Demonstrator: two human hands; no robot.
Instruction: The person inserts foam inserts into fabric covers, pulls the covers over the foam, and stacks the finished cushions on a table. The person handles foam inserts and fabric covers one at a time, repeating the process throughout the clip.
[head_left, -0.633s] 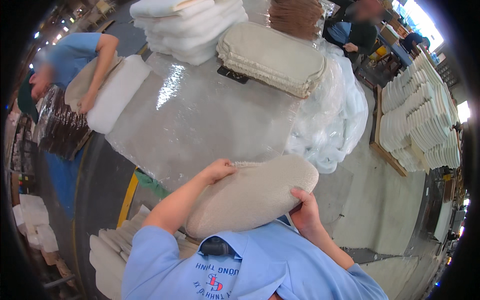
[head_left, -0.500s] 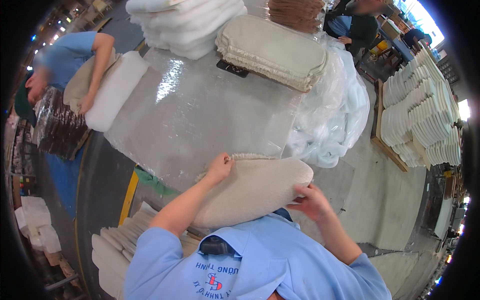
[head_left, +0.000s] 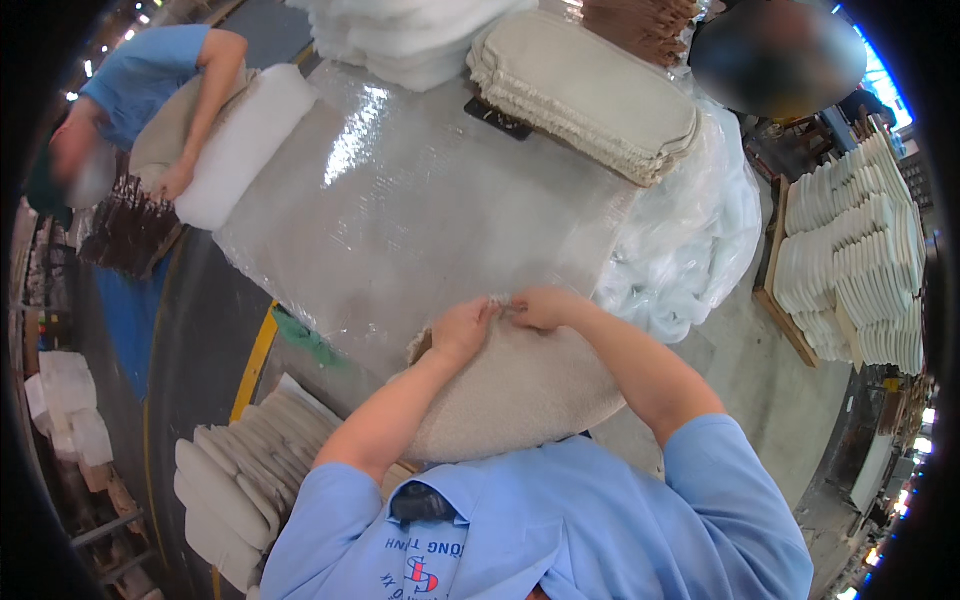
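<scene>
A beige cushion (head_left: 520, 395) with a rounded end and a frayed fabric edge leans between my body and the plastic-covered table (head_left: 430, 200). My left hand (head_left: 463, 332) grips the cover's upper edge, its fingers pinched together. Right beside it, my right hand (head_left: 545, 307) is closed on the same edge, and the fingertips of both hands nearly meet. What lies inside the pinched edge is hidden by my fingers. Farther up the table sits a stack of beige fabric covers (head_left: 585, 90) with fringed edges.
White padding (head_left: 410, 40) is piled at the far edge. A clear plastic bag of white filling (head_left: 690, 230) bulges on the right, near a pallet of white cushions (head_left: 850, 250). Beige cushions (head_left: 250, 470) stand at lower left. A co-worker (head_left: 150, 80) handles a cushion at left.
My right hand has left the cushion's right end and moved up and left to the cover's edge beside my left hand. My left hand has shifted slightly right. The view has tilted a little.
</scene>
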